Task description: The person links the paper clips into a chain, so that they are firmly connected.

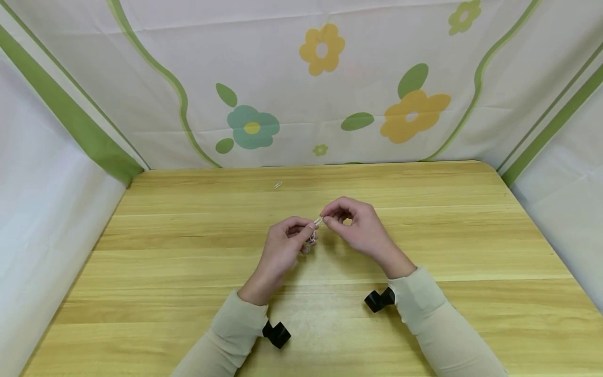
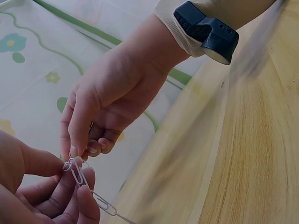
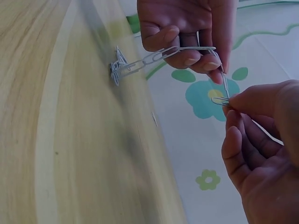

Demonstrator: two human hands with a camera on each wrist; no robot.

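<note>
A chain of white paper clips [image 3: 154,57] hangs from my left hand [image 1: 281,245], its lower end bunched on the wooden table in the right wrist view. The left thumb and index finger pinch the chain near its upper end. Just to the right and a little higher, my right hand [image 1: 361,226] pinches a paper clip [image 3: 220,100] between thumb and index finger. This clip meets the upper link between the two hands; whether it is hooked through cannot be told. Both hands are held above the table, fingertips close together.
One loose paper clip [image 1: 278,185] lies near the far edge of the wooden table [image 1: 165,251]. Behind it hangs a white cloth [image 1: 292,94] printed with flowers, and cloth walls stand at both sides. Small black cameras [image 1: 278,335] sit at both sleeve cuffs.
</note>
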